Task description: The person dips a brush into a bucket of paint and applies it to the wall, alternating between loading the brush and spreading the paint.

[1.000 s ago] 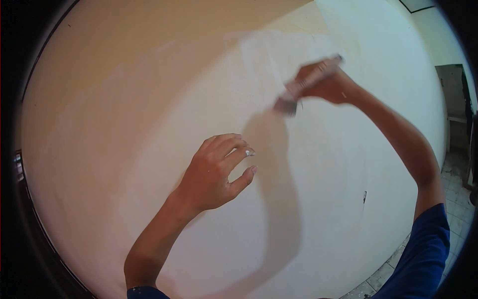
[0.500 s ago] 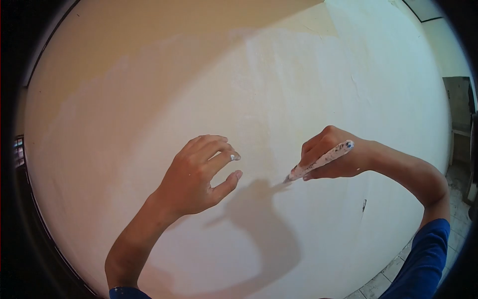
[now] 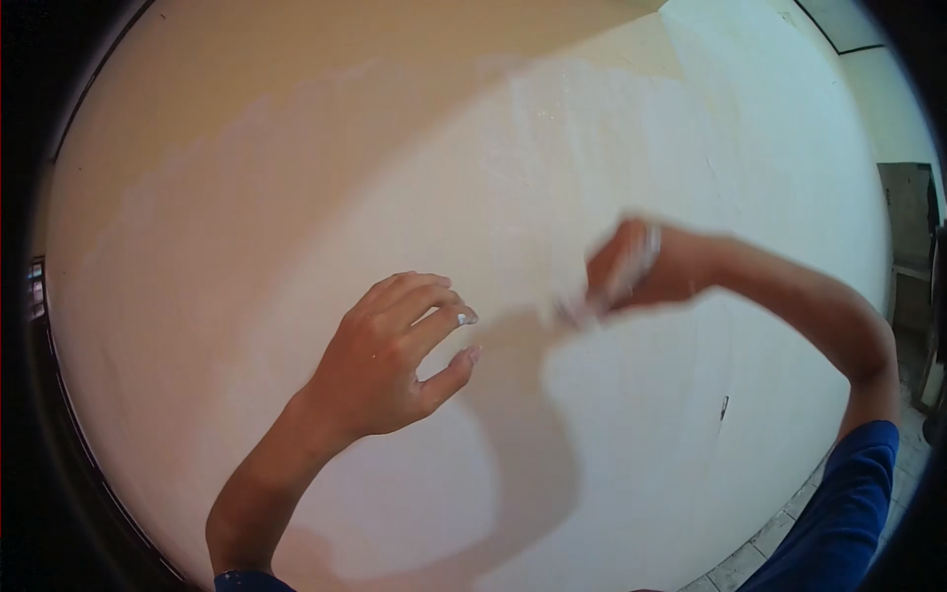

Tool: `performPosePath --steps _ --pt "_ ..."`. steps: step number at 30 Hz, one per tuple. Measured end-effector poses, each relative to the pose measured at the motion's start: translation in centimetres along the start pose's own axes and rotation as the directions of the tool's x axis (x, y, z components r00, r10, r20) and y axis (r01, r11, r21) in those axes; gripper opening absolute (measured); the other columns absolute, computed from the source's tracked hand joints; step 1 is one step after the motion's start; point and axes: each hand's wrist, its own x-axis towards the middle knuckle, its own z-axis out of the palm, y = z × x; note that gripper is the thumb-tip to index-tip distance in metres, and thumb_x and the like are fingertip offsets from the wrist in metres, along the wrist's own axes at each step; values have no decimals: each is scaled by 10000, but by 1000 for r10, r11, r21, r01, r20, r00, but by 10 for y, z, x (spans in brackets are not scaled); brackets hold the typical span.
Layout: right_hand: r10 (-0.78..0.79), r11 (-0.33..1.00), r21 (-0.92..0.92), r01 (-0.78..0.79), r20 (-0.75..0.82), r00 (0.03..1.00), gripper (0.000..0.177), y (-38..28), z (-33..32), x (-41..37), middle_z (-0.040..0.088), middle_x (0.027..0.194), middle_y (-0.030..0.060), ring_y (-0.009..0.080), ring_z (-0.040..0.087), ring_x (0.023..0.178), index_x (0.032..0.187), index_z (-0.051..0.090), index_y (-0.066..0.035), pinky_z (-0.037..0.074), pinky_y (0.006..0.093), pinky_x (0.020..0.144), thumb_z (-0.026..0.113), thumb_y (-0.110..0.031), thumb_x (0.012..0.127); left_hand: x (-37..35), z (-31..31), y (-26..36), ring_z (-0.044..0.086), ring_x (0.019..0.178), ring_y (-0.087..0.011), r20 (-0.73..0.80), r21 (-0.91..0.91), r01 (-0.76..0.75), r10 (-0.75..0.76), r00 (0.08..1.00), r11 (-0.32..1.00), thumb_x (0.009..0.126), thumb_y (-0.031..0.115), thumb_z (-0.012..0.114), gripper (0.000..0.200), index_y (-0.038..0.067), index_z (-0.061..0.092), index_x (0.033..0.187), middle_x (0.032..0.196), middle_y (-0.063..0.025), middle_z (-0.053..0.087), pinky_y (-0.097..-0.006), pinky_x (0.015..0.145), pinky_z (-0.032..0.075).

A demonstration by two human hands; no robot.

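My right hand (image 3: 646,261) grips a paint-spattered paintbrush (image 3: 626,268), both smeared by motion. Its bristle end points down and left, close over the pale wall (image 3: 345,178). To the left, my left hand (image 3: 395,340) hovers before the wall with fingers curved and apart, holding nothing. A white paint fleck shows on one fingertip. Whitish paint covers the middle and lower wall, while a yellower area spreads along the top.
The shadow (image 3: 538,424) of my right arm falls on the wall between my hands. A small dark mark (image 3: 724,407) sits low on the wall's right side. Grey floor tiles (image 3: 779,533) show at lower right, and a dark recess (image 3: 908,212) stands at the right edge.
My right hand has moved up with the paintbrush, and a little to the left. My left hand has barely shifted.
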Motion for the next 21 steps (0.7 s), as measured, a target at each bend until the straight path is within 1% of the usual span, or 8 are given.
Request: performPosePath --steps 4,5,6,9,13,14,18,21 --pt "-32 998 54 33 -13 999 90 61 0 -34 678 811 66 150 639 762 834 684 -41 505 313 686 720 -96 774 10 71 16 592 994 -281 4 -13 30 -30 1000 999 763 150 692 162 48 633 873 945 -86 631 -394 857 484" --pt "-31 905 418 75 -111 993 100 98 -23 -18 679 851 64 148 635 763 841 681 -24 505 306 683 698 -115 803 14 86 18 592 993 -280 0 -17 38 -38 999 999 764 153 692 162 47 632 872 944 -86 631 -395 857 484" --pt "-135 972 -226 57 -345 929 138 107 -49 -7 677 882 79 145 630 770 847 674 7 508 299 688 685 -127 819 18 101 22 591 992 -280 -9 -22 37 -37 999 999 764 152 692 162 47 633 873 943 -86 631 -395 857 484" --pt "-1 928 -234 -288 -778 629 266 123 -75 4 663 1005 131 206 625 870 1027 654 -60 525 331 746 701 -234 831 19 134 29 590 990 -279 -27 -31 0 -1 1000 1000 762 149 692 163 47 634 875 938 -89 629 -398 861 482" --pt "82 993 -53 -107 -351 933 198 143 3 -57 683 904 84 192 638 876 920 683 -50 481 316 804 683 -178 769 17 157 37 591 988 -277 -34 -17 -29 28 999 999 758 146 695 167 46 639 880 930 -90 626 -403 872 478" --pt "134 845 -505 -172 -112 985 217 108 25 -79 682 907 88 215 629 912 922 691 -53 457 337 855 709 -179 746 14 161 38 591 987 -276 -39 -10 -27 27 999 1000 756 145 696 169 46 640 881 929 -90 625 -405 875 477" --pt "129 991 -62 -117 278 952 193 90 86 -118 690 847 79 194 645 803 865 699 -65 488 310 787 769 -178 724 -8 198 41 595 976 -273 -52 24 -23 24 998 999 750 146 699 173 47 640 879 929 -88 625 -410 884 473" --pt "97 991 -73 -114 -196 976 187 148 38 -75 674 977 72 175 624 931 893 691 -58 493 325 806 747 -170 754 -1 217 46 598 971 -272 -73 23 -12 14 997 1000 749 147 699 171 51 640 877 929 -87 625 -419 901 468"
